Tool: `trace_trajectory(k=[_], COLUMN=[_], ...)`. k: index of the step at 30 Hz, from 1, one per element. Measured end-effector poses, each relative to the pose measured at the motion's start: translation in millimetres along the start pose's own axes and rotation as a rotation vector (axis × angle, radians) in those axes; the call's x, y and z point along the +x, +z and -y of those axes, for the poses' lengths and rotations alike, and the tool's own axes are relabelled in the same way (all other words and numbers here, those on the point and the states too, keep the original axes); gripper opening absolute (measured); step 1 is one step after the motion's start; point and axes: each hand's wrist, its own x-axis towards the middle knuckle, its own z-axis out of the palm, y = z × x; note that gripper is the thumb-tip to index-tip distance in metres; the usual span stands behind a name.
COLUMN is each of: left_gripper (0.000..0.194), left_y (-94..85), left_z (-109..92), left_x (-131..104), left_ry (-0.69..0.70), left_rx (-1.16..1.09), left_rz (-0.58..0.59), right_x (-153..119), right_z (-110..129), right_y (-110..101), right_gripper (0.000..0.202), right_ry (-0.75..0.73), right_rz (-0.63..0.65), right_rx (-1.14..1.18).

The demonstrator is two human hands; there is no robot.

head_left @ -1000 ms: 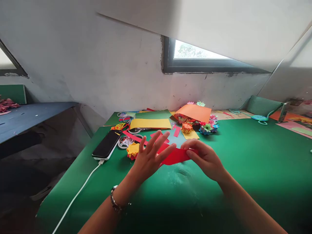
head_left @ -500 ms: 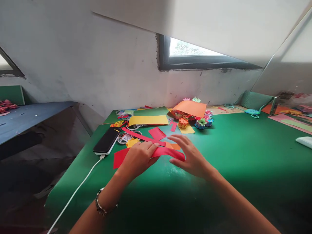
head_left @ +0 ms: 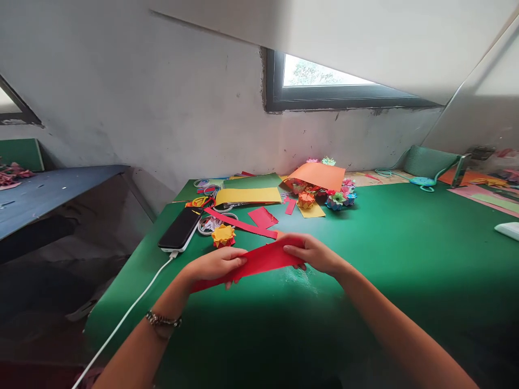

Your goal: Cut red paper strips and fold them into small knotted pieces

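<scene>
A red paper strip (head_left: 263, 260) is stretched between my two hands, a little above the green table. My left hand (head_left: 221, 265) pinches it toward its left part, thumb on top and fingertips showing beneath. At the other end my right hand (head_left: 314, 253) grips the strip, thumb in front and fingers behind. Beyond my left hand sits a yellow and red folded paper flower (head_left: 223, 235). A narrower red strip (head_left: 243, 225) lies slantwise behind my hands, near a red paper piece (head_left: 263, 218).
A phone (head_left: 180, 230) with a white cable (head_left: 125, 316) lies at the left. Yellow paper (head_left: 248, 196), scissors (head_left: 199, 201) and folded paper flowers (head_left: 340, 199) under an orange sheet (head_left: 318, 176) are at the back. A green pouch (head_left: 432, 161) stands far right.
My right hand has closed on the strip's right end. The strip has been lifted and pulled straight, tilting up to the right. My left hand has shifted left, uncovering the yellow flower.
</scene>
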Motion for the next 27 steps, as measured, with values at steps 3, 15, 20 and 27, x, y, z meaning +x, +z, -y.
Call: trace_trajectory(k=[3, 15, 20, 27], left_gripper=[0.028, 0.034, 0.026, 0.022], left_y=[3.3, -2.6, -6.8, -9.9], left_z=[4, 3, -4, 2], left_x=[2, 7, 11, 11], left_ry=[-0.016, -0.050, -0.119, -0.066], left_rx=[-0.055, 0.115, 0.035, -0.003], left_rz=[-0.053, 0.049, 0.256, 0.158], right_x=[3, -1, 11, 20], right_z=[-5, 6, 5, -11], right_y=[-3, -8, -5, -16], right_gripper=[0.028, 0.052, 0.022, 0.019], right_ry=[-0.010, -0.376, -0.351, -0.045], right_rz=[0.001, -0.142, -0.043, -0.097], right_rx=[0.111, -0.299, -0.514, -0.107])
